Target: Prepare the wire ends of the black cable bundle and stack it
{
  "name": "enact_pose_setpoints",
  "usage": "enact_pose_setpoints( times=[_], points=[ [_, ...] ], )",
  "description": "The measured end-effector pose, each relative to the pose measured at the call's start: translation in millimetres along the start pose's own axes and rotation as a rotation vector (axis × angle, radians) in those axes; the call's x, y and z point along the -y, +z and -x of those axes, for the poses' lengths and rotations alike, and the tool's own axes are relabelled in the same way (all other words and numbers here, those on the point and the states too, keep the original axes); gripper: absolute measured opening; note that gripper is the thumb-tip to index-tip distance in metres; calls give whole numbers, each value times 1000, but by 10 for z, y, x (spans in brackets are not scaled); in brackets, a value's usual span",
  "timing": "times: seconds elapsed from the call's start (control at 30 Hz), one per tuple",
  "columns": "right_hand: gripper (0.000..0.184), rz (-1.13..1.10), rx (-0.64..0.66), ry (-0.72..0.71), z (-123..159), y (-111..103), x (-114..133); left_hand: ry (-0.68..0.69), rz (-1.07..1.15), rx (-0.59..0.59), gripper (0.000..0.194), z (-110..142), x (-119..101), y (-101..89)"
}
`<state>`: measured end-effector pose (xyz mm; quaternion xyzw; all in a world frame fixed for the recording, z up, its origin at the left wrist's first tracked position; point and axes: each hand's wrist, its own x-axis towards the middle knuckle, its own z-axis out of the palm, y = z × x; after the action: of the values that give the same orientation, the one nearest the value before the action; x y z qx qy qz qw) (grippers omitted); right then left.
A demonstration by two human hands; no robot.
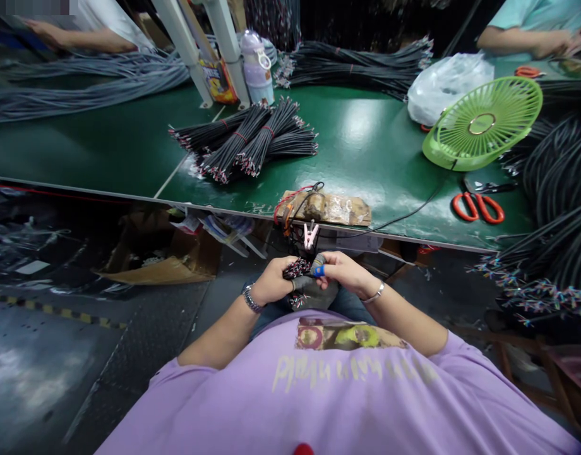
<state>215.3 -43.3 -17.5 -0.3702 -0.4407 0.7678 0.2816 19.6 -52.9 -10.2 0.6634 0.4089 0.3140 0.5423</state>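
Both hands are together in my lap, below the edge of the green table [357, 145]. My left hand [271, 281] is closed around a short bundle of black cables [296, 268] whose stripped coloured wire ends point up. My right hand [343, 273] is pinched at those wire ends; one finger wears a blue and grey finger cot. A watch is on my left wrist, a bracelet on my right. A pink clip [311, 235] hangs from the table edge just above my hands.
Tied black cable bundles [250, 140] lie mid-table, more at the back and far right. A green fan [482, 123], orange scissors [477, 207], a white plastic bag [444, 82], a bottle [257, 66] and a taped block [326, 207] are there. Other people's arms work at the far corners.
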Motion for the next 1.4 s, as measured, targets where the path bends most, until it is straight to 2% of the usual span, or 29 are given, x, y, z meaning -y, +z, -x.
enact_pose_setpoints(
  times=[0.1,0.23,0.33,0.43,0.57,0.83,1.07,1.23,1.4],
  points=[
    [24,-136,-20,35,-49,-15,-59,-22,117,-22,25,16,-26,1],
    [38,-299,-159,-49,-160,-36,-64,-84,338,-182,25,0,-58,-33],
    [45,-365,-166,-49,-282,-40,-5,-108,463,-282,26,-53,-78,-65],
    [41,-407,-145,-48,-398,-21,57,-88,518,-325,27,-124,-70,-90],
    [38,-500,-125,-34,-478,32,99,-37,545,-299,24,-201,-3,-108],
    [32,-563,-255,-104,-505,128,113,-35,525,-262,22,-249,79,-84],
    [42,-572,-230,-89,-488,135,88,-94,555,-246,26,-251,76,-47],
    [50,-595,-185,-59,-435,119,63,-83,563,-245,26,-211,53,-57],
    [51,-615,-158,-33,-339,69,3,-95,520,-217,26,-147,107,-38]
  ],
)
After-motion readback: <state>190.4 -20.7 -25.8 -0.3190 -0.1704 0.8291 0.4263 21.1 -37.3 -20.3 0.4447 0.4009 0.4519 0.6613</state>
